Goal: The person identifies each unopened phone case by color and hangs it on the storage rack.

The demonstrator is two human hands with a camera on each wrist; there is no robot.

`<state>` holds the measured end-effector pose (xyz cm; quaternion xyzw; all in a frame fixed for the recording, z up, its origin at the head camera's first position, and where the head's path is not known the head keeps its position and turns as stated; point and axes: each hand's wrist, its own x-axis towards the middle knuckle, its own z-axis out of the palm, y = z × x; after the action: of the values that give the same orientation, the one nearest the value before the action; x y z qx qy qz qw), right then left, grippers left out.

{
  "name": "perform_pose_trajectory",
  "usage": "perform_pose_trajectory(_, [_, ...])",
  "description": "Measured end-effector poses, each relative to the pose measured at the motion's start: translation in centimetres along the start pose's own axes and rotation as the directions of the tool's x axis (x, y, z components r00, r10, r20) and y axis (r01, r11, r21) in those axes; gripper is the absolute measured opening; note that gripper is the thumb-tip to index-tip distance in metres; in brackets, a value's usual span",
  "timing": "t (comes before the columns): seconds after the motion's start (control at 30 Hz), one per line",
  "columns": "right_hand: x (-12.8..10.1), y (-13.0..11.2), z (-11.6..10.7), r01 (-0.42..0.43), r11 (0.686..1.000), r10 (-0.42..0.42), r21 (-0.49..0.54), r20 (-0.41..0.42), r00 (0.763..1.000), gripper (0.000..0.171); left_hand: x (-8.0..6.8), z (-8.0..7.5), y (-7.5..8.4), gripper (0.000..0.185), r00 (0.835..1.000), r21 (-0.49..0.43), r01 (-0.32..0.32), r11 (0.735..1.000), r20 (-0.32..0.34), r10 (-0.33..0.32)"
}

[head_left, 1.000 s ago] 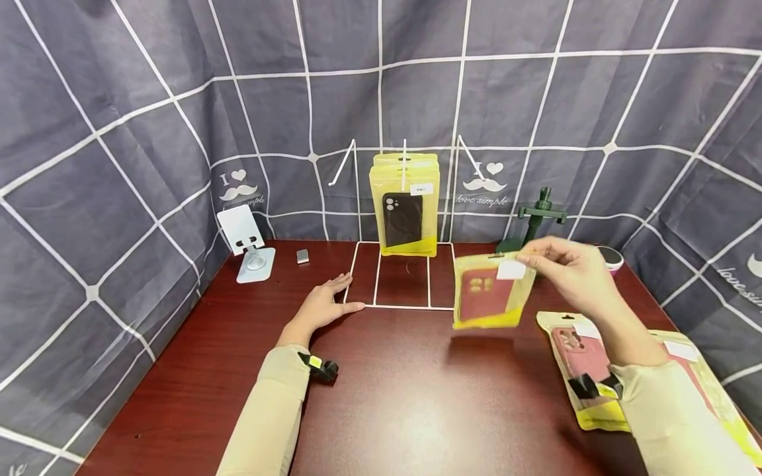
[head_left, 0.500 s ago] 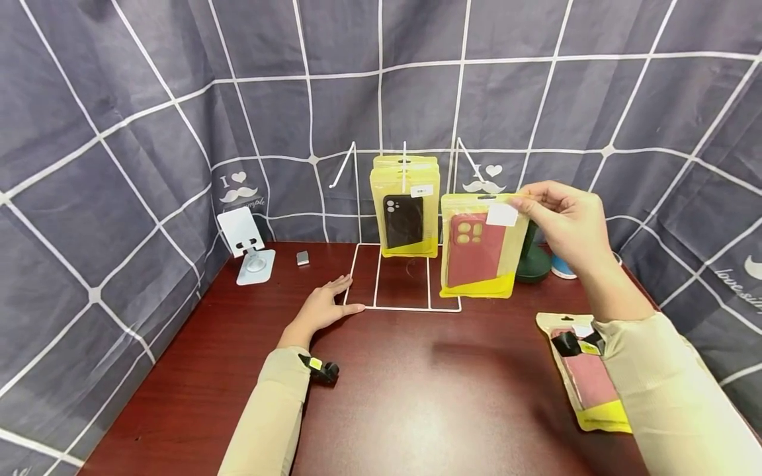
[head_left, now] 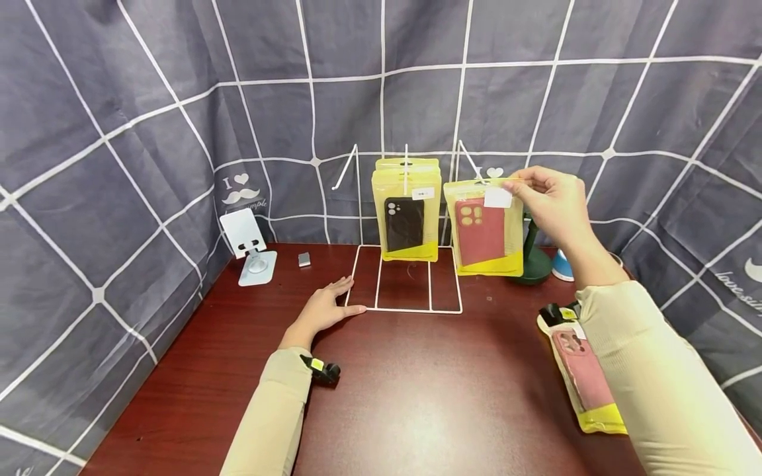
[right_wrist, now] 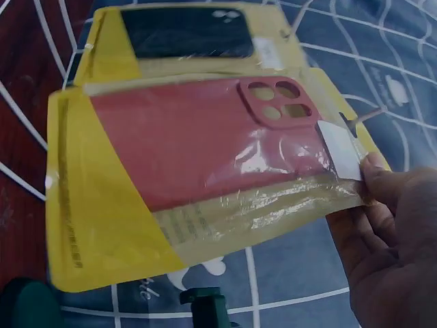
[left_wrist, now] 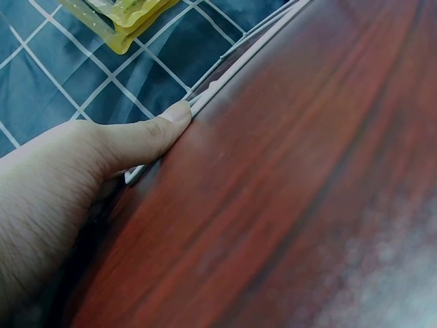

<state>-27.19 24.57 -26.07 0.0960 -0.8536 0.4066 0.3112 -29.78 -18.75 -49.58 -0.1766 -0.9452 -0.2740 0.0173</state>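
Note:
My right hand [head_left: 553, 201] pinches the top right corner of a yellow-edged clear pouch holding a red phone case [head_left: 482, 231]. The pouch hangs upright at the tip of the right prong [head_left: 470, 160] of a white wire rack [head_left: 417, 310]. In the right wrist view, the prong's end [right_wrist: 369, 117] meets the pouch's hang hole; how deep it sits I cannot tell. On the middle prong hang several similar pouches, a black phone case [head_left: 405, 223] in the front one. My left hand [head_left: 324, 309] rests at the rack's front left corner, thumb [left_wrist: 153, 137] against the base wire.
Another pouch with a pink phone case [head_left: 586, 370] lies at the right, partly under my right sleeve. A dark green stand [head_left: 532, 266] and a blue-and-white object [head_left: 561, 266] are behind. At the left stand a white phone stand [head_left: 247, 244] and a small metal block [head_left: 304, 260].
My right hand has lifted the red phone case pouch from low over the table up and back to the right prong's tip. My left hand has stayed at the rack's base.

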Motion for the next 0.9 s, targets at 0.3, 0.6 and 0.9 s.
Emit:
perform_pose_trajectory(0.3, [2.9,1.3,2.4,0.026,0.996,-0.028,-0.087,-0.021,0.999,0.031,-0.3,-0.2,0.0,0.091,1.000,0.011,-0.002,1.000,-0.007,0.003])
perform_pose_trajectory(0.6, [3.5,1.9,3.0,0.016,0.995,-0.016,-0.095,0.001,1.000,0.028,-0.2,0.0,0.1,0.093,1.000,0.006,0.003,1.000,0.009,-0.003])
perform_pose_trajectory(0.9, [3.4,2.2,3.2,-0.012,0.993,0.013,-0.117,0.015,1.000,0.030,-0.2,0.0,-0.1,0.094,1.000,0.003,0.001,1.000,0.004,-0.001])
